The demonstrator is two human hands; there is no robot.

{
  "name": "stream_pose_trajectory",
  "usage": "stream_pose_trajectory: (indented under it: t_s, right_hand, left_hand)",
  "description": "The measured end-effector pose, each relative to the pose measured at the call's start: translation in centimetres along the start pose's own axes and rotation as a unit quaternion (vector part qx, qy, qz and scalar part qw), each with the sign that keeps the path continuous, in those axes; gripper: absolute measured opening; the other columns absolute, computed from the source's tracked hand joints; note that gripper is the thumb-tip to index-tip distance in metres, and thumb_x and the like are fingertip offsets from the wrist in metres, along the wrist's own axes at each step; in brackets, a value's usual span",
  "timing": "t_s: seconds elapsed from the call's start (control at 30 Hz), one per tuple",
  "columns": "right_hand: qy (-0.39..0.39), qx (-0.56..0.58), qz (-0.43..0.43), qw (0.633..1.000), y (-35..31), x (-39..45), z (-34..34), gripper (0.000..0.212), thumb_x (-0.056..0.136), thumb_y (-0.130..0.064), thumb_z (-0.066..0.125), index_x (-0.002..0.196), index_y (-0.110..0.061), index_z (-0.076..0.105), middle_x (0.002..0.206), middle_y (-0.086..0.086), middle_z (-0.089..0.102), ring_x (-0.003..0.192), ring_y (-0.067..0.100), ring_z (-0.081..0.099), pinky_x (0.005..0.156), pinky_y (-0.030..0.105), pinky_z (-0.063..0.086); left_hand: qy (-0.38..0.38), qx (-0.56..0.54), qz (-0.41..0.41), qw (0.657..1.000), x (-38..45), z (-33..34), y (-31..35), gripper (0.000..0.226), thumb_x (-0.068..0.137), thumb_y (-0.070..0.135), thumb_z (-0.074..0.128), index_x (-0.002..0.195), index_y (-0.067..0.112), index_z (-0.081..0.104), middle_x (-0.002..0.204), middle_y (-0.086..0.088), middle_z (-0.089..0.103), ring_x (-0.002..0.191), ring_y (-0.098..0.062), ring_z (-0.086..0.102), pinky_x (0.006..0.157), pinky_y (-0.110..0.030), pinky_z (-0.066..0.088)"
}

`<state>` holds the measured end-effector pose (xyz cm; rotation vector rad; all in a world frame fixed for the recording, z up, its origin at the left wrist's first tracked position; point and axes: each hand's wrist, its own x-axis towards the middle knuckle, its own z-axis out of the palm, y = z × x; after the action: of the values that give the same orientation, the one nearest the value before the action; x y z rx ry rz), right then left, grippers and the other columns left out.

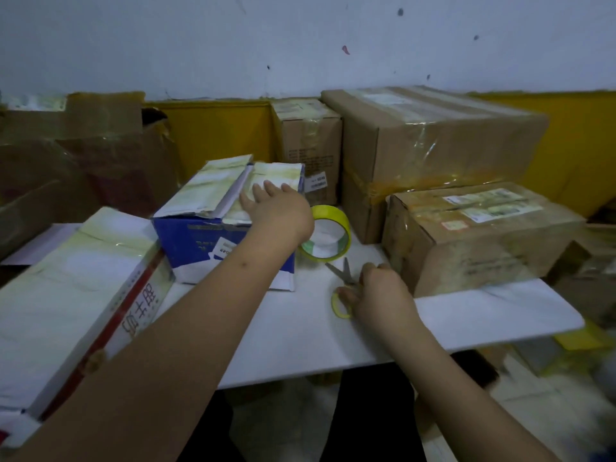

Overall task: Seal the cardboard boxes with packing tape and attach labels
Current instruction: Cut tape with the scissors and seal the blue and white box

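A blue and white box (pixel 200 241) stands on the white table (pixel 300 328), its top flaps slightly raised along the middle seam. My left hand (pixel 276 208) lies flat on the right flap with fingers straight. A roll of yellow packing tape (pixel 328 238) lies on the table just right of that box. In front of the roll lie scissors (pixel 343 281) with yellow handles. My right hand (pixel 376 295) covers the handles, fingers curled over them. A labelled brown box (pixel 476 235) sits right of the scissors.
A long white and red box (pixel 76 301) lies at the left front. Taped brown boxes (pixel 433 138) stand at the back right, one smaller (pixel 310 141) behind the tape. Crumpled cardboard (pixel 83 155) fills the back left. The table's front edge is near my arms.
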<state>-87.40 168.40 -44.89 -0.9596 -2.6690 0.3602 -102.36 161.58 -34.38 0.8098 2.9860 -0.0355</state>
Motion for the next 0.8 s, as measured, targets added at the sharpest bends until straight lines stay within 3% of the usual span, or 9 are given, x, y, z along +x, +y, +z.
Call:
stream_pose_trajectory:
  t_s: [0.13, 0.23, 0.4, 0.47, 0.53, 0.6, 0.63, 0.7, 0.8]
  right_hand:
    - [-0.023, -0.055, 0.020, 0.998, 0.0, -1.1, -1.2, 0.045, 0.086, -0.045, 0.067, 0.103, -0.009, 0.047, 0.114, 0.015, 0.059, 0.108, 0.034, 0.056, 0.078, 0.035, 0.041]
    - [-0.057, -0.091, 0.027, 0.994, 0.3, -2.4, -2.6, 0.037, 0.085, -0.045, 0.066, 0.084, -0.016, 0.044, 0.109, 0.013, 0.062, 0.105, 0.033, 0.059, 0.071, 0.031, 0.037]
    - [-0.078, -0.052, 0.085, 0.992, 1.2, -5.1, -4.8, 0.041, 0.083, -0.051, 0.065, 0.079, -0.017, 0.044, 0.097, 0.006, 0.060, 0.096, 0.028, 0.062, 0.066, 0.028, 0.038]
    - [-0.075, 0.003, 0.101, 0.992, 2.0, -5.9, -5.7, 0.048, 0.082, -0.054, 0.067, 0.068, -0.014, 0.044, 0.071, 0.004, 0.050, 0.071, 0.023, 0.056, 0.053, 0.029, 0.032]
    - [-0.065, 0.068, 0.097, 0.991, 2.9, -6.5, -7.0, 0.052, 0.082, -0.053, 0.067, 0.059, -0.010, 0.049, 0.056, 0.007, 0.044, 0.056, 0.021, 0.047, 0.050, 0.033, 0.028]
    - [-0.042, 0.126, 0.073, 0.988, 3.2, -6.8, -8.8, 0.048, 0.082, -0.051, 0.068, 0.065, -0.007, 0.061, 0.058, 0.010, 0.052, 0.058, 0.021, 0.051, 0.053, 0.033, 0.030]
    - [-0.024, 0.161, 0.051, 0.985, 3.1, -6.8, -9.7, 0.044, 0.083, -0.050, 0.068, 0.065, -0.010, 0.062, 0.058, 0.006, 0.052, 0.057, 0.019, 0.050, 0.054, 0.033, 0.030]
    - [0.017, 0.218, 0.003, 0.976, 2.4, -6.1, -10.8, 0.037, 0.084, -0.048, 0.068, 0.066, -0.016, 0.063, 0.058, 0.000, 0.051, 0.055, 0.016, 0.046, 0.054, 0.031, 0.030]
    - [0.050, 0.250, -0.064, 0.965, 0.8, -2.8, -11.1, 0.031, 0.087, -0.046, 0.068, 0.081, -0.016, 0.071, 0.067, 0.004, 0.061, 0.057, 0.013, 0.045, 0.051, 0.025, 0.031]
  left_hand:
    - [0.044, 0.012, 0.048, 0.998, -0.1, 1.0, -1.2, 0.068, 0.105, 0.032, 0.039, 0.160, 0.015, 0.005, 0.166, -0.020, 0.002, 0.152, -0.042, 0.004, 0.120, -0.062, 0.006]
    - [0.066, 0.006, 0.108, 0.992, 0.0, 1.2, -2.3, 0.062, 0.105, 0.038, 0.038, 0.159, 0.018, 0.015, 0.164, -0.019, 0.015, 0.150, -0.041, 0.016, 0.119, -0.060, 0.016]
    - [0.120, -0.085, 0.217, 0.965, -0.8, 1.3, -4.3, 0.053, 0.102, 0.041, 0.047, 0.146, 0.013, 0.045, 0.151, -0.016, 0.042, 0.139, -0.033, 0.037, 0.112, -0.047, 0.035]
    - [0.161, -0.226, 0.255, 0.926, -2.3, 1.2, -4.9, 0.048, 0.100, 0.034, 0.056, 0.143, 0.014, 0.051, 0.153, -0.007, 0.044, 0.141, -0.022, 0.037, 0.114, -0.029, 0.030]
    - [0.284, -0.366, 0.252, 0.850, -4.9, 1.6, -5.2, 0.035, 0.099, 0.020, 0.058, 0.133, 0.015, 0.060, 0.139, -0.003, 0.055, 0.128, -0.011, 0.048, 0.105, -0.014, 0.035]
    - [0.382, -0.490, 0.177, 0.764, -7.9, 3.6, -4.8, 0.021, 0.095, 0.011, 0.055, 0.112, 0.018, 0.066, 0.111, 0.000, 0.064, 0.099, -0.011, 0.060, 0.088, -0.026, 0.050]
    - [0.373, -0.561, 0.131, 0.727, -9.7, 4.7, -4.1, 0.018, 0.093, 0.011, 0.055, 0.104, 0.021, 0.064, 0.098, -0.001, 0.065, 0.087, -0.015, 0.062, 0.079, -0.035, 0.053]
    - [0.269, -0.681, 0.061, 0.679, -12.2, 6.5, -2.0, 0.016, 0.094, 0.011, 0.054, 0.101, 0.025, 0.058, 0.084, -0.006, 0.068, 0.073, -0.021, 0.066, 0.067, -0.041, 0.054]
    - [0.156, -0.749, -0.009, 0.644, -12.5, 7.8, 0.9, 0.031, 0.097, 0.013, 0.058, 0.125, 0.020, 0.049, 0.091, -0.003, 0.073, 0.079, -0.012, 0.071, 0.079, -0.034, 0.057]
